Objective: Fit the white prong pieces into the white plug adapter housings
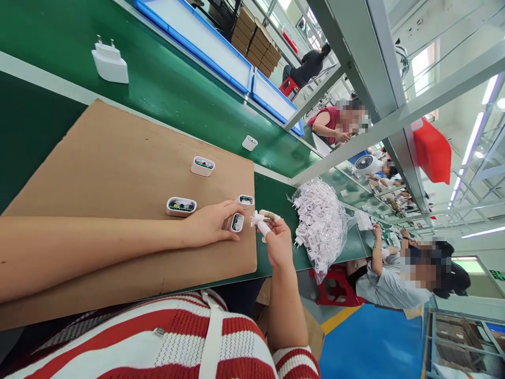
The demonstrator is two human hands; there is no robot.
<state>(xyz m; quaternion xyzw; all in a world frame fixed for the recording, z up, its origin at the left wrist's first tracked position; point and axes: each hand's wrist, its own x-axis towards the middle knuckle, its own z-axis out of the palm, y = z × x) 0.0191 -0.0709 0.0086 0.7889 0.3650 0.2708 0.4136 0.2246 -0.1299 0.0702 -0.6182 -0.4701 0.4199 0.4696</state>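
Plainly, the left hand (210, 224) grips a casing (237, 223), the right hand (279, 242) a plug (257, 218); a green sign (497, 275) is illegible.

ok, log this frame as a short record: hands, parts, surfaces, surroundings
left hand: holds open white housing over cardboard sheet
right hand: pinches small white part, apart from that housing
other open housings: three on the sheet, one near the left fingers
on green surface: white plug, pins up; small white piece
clear bag: many white parts, right of the right hand
nearby: seated co-worker
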